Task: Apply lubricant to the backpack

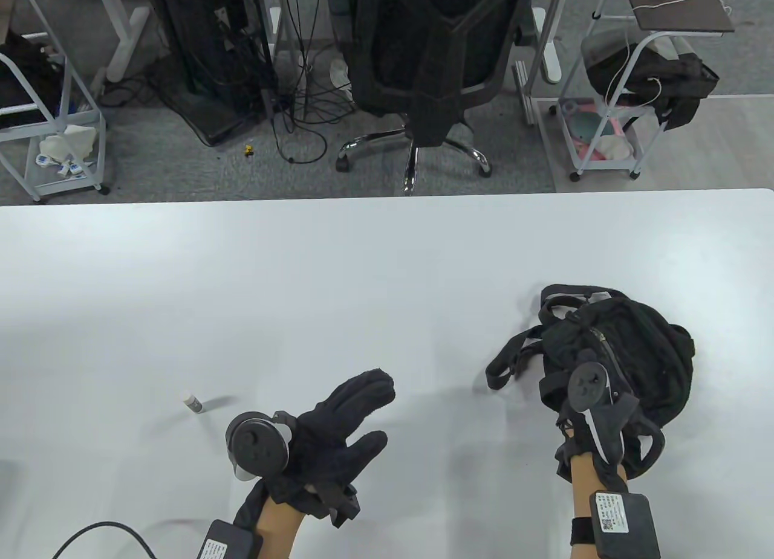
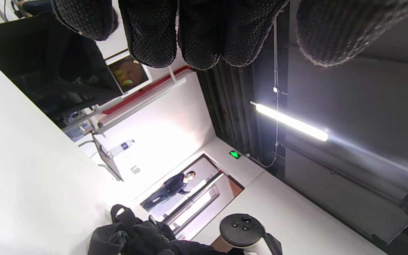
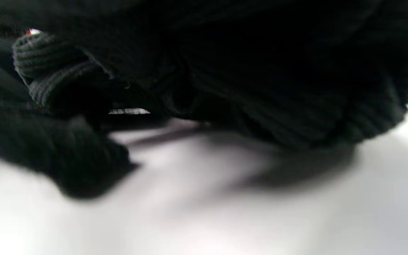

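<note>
A black backpack [image 1: 635, 341] lies on the white table [image 1: 363, 269] at the right, straps loose on its left side. My right hand [image 1: 595, 402] rests on the backpack's near left side. Its fingers are hidden under the tracker, and the right wrist view shows only dark blurred backpack fabric [image 3: 260, 71] close up. My left hand [image 1: 344, 420] hovers over the table's near middle, fingers spread and holding nothing. Its fingertips [image 2: 161, 32] hang free in the left wrist view. A small white lubricant tube [image 1: 193, 402] lies on the table left of my left hand.
Beyond the table's far edge stand a black office chair [image 1: 429, 57], a computer tower with cables [image 1: 205, 57] and white wire carts [image 1: 611, 118] on the floor. A black cable [image 1: 97, 535] runs along the near left edge.
</note>
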Tool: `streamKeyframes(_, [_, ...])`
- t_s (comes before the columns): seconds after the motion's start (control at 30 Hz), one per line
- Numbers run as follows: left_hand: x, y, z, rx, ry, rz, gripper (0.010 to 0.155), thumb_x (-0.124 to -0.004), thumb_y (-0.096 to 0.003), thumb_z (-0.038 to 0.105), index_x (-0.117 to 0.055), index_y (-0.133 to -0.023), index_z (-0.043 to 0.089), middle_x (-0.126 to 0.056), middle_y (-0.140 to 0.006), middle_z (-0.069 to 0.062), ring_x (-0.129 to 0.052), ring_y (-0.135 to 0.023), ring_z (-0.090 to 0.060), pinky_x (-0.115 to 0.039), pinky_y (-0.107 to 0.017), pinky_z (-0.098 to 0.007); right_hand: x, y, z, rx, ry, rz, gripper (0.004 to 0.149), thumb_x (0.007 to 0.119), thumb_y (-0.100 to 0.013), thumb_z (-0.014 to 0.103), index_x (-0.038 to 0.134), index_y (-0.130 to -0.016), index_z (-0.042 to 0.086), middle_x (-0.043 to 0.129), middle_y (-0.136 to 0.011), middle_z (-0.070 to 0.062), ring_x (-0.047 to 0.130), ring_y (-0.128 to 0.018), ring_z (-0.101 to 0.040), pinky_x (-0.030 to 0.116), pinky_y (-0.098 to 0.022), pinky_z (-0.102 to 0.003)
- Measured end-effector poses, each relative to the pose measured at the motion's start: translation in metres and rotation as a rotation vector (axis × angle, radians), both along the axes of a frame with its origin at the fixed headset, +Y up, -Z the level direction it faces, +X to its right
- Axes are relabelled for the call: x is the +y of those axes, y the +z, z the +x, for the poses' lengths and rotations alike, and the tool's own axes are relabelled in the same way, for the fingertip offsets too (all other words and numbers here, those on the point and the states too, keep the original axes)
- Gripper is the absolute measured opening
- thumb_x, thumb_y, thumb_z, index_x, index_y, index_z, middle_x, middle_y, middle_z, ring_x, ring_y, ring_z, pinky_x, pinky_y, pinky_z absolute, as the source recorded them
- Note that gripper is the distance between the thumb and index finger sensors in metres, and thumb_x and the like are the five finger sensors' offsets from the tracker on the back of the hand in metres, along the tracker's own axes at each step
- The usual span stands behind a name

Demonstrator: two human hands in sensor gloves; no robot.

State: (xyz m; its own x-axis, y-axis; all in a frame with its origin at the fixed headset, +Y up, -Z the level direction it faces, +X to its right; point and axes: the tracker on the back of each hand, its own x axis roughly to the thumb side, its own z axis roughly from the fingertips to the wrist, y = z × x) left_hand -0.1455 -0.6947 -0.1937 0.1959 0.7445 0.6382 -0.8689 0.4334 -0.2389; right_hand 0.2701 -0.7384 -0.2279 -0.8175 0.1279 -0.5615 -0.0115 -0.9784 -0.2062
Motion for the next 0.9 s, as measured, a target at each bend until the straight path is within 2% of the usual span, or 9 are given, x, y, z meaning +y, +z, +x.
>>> streamKeyframes(0.1, [0.003,-0.002,-0.003,0.012,0.023,-0.002,0.07,-0.075,-0.0487,0.059,-0.069,-0.106,0.019,-0.065,-0.113,-0.012,-0.075,-0.098,-0.048,-0.06,-0.07,-0.069,0.023,0.008,-0.011,0.064,-0.005,0.123,0.05,0.086,-0.052,0.038,0.068,-0.098,0.046,0.08,-0.1,0.012,0.099,-0.088,-0.026,0.085,-0.063,-0.045])
streamKeyframes(0.23, [0.005,-0.002,-0.01,0.032,0.04,0.001,0.07,-0.075,-0.0489,0.059,-0.069,-0.106,0.019,-0.065,-0.113,-0.012,-0.075,-0.098,-0.048,-0.06,-0.07,-0.069,0.052,0.02,-0.048,0.245,0.014,0.284,0.049,0.087,-0.052,0.037,0.07,-0.098,0.044,0.081,-0.1,0.009,0.101,-0.085,-0.029,0.087,-0.06,-0.046])
streamKeyframes(0.4, [0.01,-0.002,-0.02,0.067,0.074,0.012,0.069,-0.075,-0.049,0.058,-0.07,-0.106,0.019,-0.065,-0.113,-0.012,-0.075,-0.098,-0.048,-0.06,-0.07,-0.069,0.068,0.035,-0.112,0.514,0.017,0.362,0.05,0.087,-0.052,0.036,0.07,-0.098,0.044,0.081,-0.101,0.008,0.101,-0.084,-0.03,0.088,-0.058,-0.046])
streamKeyframes(0.5, [0.013,-0.002,-0.025,0.083,0.1,0.015,0.069,-0.075,-0.0492,0.058,-0.069,-0.106,0.019,-0.065,-0.113,-0.013,-0.075,-0.098,-0.049,-0.06,-0.07,-0.069,0.062,0.044,-0.151,0.667,0.039,0.356,0.05,0.086,-0.052,0.037,0.069,-0.098,0.044,0.08,-0.101,0.008,0.101,-0.085,-0.03,0.088,-0.058,-0.046])
streamKeyframes(0.57, [0.014,-0.002,-0.029,0.095,0.111,0.016,0.069,-0.075,-0.0493,0.058,-0.069,-0.106,0.019,-0.065,-0.113,-0.012,-0.075,-0.098,-0.049,-0.06,-0.07,-0.069,0.047,0.049,-0.182,0.781,0.049,0.304,0.05,0.086,-0.052,0.037,0.069,-0.099,0.044,0.08,-0.101,0.008,0.101,-0.085,-0.03,0.089,-0.058,-0.046])
streamKeyframes(0.63, [0.014,-0.001,-0.031,0.104,0.113,0.019,0.069,-0.075,-0.0491,0.058,-0.07,-0.105,0.019,-0.065,-0.112,-0.013,-0.075,-0.098,-0.049,-0.06,-0.07,-0.069,0.033,0.052,-0.2,0.841,0.086,0.248,0.05,0.086,-0.052,0.037,0.069,-0.099,0.044,0.08,-0.101,0.009,0.101,-0.085,-0.03,0.089,-0.058,-0.046])
streamKeyframes(0.8, [0.013,0.001,-0.035,0.118,0.12,0.016,0.069,-0.075,-0.0492,0.058,-0.07,-0.105,0.018,-0.066,-0.112,-0.013,-0.075,-0.098,-0.049,-0.06,-0.07,-0.069,0.005,0.06,-0.225,0.96,0.224,0.134,0.051,0.086,-0.052,0.038,0.068,-0.099,0.045,0.079,-0.102,0.01,0.099,-0.088,-0.029,0.088,-0.059,-0.046])
streamKeyframes(0.9, [0.012,0.001,-0.036,0.122,0.114,0.017,0.069,-0.075,-0.0493,0.058,-0.07,-0.105,0.018,-0.066,-0.112,-0.013,-0.076,-0.098,-0.048,-0.061,-0.069,-0.069,-0.004,0.061,-0.23,0.996,0.256,0.077,0.051,0.086,-0.053,0.039,0.066,-0.099,0.046,0.077,-0.103,0.011,0.097,-0.09,-0.029,0.087,-0.061,-0.046])
